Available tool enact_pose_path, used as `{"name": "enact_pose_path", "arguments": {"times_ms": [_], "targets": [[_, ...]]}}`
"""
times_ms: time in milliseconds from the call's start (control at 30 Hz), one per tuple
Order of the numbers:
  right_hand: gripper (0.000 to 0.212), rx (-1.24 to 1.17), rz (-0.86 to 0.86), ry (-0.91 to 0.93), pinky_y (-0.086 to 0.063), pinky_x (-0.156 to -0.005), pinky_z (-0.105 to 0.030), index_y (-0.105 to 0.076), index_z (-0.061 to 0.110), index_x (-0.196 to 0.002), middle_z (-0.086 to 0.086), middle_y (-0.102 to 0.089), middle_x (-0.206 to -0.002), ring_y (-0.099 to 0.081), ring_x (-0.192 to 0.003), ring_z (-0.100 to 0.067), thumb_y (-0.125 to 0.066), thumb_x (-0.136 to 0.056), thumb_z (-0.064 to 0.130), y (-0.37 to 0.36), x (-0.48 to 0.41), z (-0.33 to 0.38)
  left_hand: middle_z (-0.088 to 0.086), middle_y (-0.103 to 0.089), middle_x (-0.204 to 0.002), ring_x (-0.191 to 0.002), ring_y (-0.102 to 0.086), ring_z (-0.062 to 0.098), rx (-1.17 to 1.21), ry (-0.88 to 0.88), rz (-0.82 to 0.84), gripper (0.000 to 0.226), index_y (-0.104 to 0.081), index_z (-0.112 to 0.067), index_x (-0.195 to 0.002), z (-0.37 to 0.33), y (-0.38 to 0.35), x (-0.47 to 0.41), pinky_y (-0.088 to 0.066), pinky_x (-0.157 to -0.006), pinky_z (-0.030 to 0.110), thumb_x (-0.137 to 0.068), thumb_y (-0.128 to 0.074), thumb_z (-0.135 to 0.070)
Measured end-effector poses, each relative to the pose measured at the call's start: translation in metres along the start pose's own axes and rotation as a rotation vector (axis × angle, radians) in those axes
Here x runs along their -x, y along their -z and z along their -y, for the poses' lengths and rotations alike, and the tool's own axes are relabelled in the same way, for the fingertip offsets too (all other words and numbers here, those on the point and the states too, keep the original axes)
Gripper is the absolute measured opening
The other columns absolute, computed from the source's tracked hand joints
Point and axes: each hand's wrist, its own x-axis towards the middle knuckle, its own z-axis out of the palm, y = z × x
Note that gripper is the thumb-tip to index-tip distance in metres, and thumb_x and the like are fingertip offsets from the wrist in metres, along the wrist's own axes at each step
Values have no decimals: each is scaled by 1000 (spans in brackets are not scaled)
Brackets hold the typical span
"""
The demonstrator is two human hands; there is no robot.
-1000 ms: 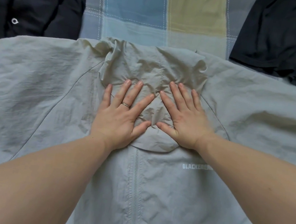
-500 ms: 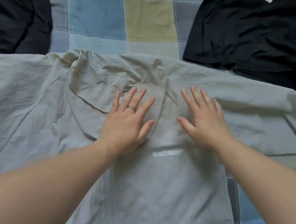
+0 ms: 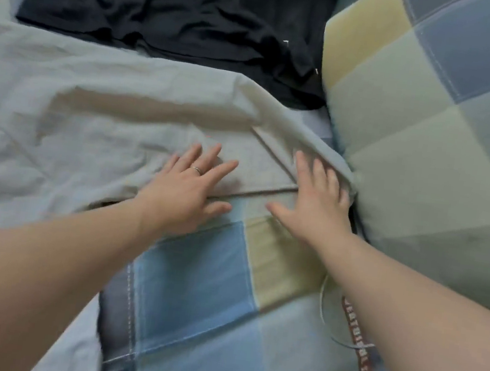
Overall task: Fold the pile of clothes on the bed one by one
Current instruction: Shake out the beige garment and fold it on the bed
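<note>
Only one camera is here, worn on the person's head. It looks forward and steeply down on the bed (image 3: 193, 287) from close above. Both forearms enter from the near edge, and the left hand (image 3: 185, 191) and the right hand (image 3: 317, 204) lie near the middle of the view.

Two garments lie on the bed (image 3: 193, 287): one pale grey jacket (image 3: 91, 109) from nine to twelve o'clock, one black garment (image 3: 183, 6) at twelve. One patchwork pillow (image 3: 446, 134) at two. Two bare hands at centre, left grip (image 3: 186, 196) and right grip (image 3: 315, 207), with one ring (image 3: 197, 170). One lettered strap (image 3: 361, 356) at five.
</note>
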Motion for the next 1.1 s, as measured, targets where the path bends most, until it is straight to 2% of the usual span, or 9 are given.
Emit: {"name": "enact_pose_path", "arguments": {"times_ms": [100, 267, 400, 533, 600, 700, 800, 933, 1100], "targets": [[109, 53, 3, 26, -17, -119, -51, 4, 38, -157, -7, -10, -167, -14, -151, -31, -57, -76, 77, -19, -7, -30, -12, 16, -167, -153, 21, 22, -68, 107, 2, 82, 7, -55, -153, -22, -37, -19, 18, -117, 54, -84, -27, -84], [56, 293, -422, 29, -31, -97, -44, -38, 25, -138, -3, -45, -137, -42, -126, -26, -62, -87, 32, -13, -34, -47, -16, 15, -167, -153, 20, 18, -85, 113, -42, 88, 5, -58, -151, -22, -42, -25, 20, -116, 54, -72, -13, -93], [30, 341, -354, 46, -32, -93, -43, -54, 21, -121, -4, -54, -127, -47, -118, -30, -54, -91, 18, 12, -48, -49, -17, 12, -167, -154, 19, 17, -50, 107, -74, 90, 2, -58, -152, -23, -43, -24, 20, -116, 54, -72, -15, -94], [18, -43, -376, 29, -36, -87, -42, -57, 21, -108, -5, -59, -116, -52, -111, -34, -47, -93, 18, 49, -43, -34, -18, 5, -168, -154, 15, 15, 66, 127, 0, 92, -13, -57, -153, -26, -28, -25, 19, -118, 53, -73, -44, -90], [14, -384, -333, -20, -42, -75, -38, -56, 19, -96, -5, -65, -100, -57, -96, -33, -43, -91, 17, 70, -35, -23, -17, -14, -166, -156, 0, 13, 317, 170, 88, 90, -35, -52, -149, -34, -8, -21, 10, -123, 49, -68, -58, -85], [16, -631, -282, 25, -41, -66, -34, -62, 10, -86, -1, -62, -77, -58, -80, -25, -54, -90, 23, 103, -18, 8, -15, -62, -134, -127, -54, -1, 1067, 285, -74, 62, -63, -37, -131, -45, 29, 2, -41, -108, 19, -77, -70, -66], [18, -773, -153, 207, -40, -65, -30, -64, 9, -76, 0, -57, -69, -51, -67, -13, -64, -88, 22, 129, 12, 59, -14, -66, -126, -119, -58, 1, 1464, 373, -217, 44, -65, -35, -124, -43, 74, 29, -39, -109, 30, -94, -53, -64], [23, -989, 221, 408, -55, -72, -23, -77, 15, -99, 1, -76, -97, -71, -85, -13, -58, -100, 28, 151, 52, 135, 15, -66, -132, -120, -64, 34, 1944, 252, -113, 73, -62, -15, -134, -13, 131, 69, -45, -107, 48, -95, -37, -71], [35, -1430, 368, 207, -47, -97, -34, -71, 7, -117, -4, -74, -118, -68, -113, -19, -49, -97, 26, 164, 86, 213, 20, -62, -130, -119, -60, 37, 2039, 230, -22, 68, -57, -5, -139, 55, 158, 140, -43, -108, 47, -93, -56, -55]]}}
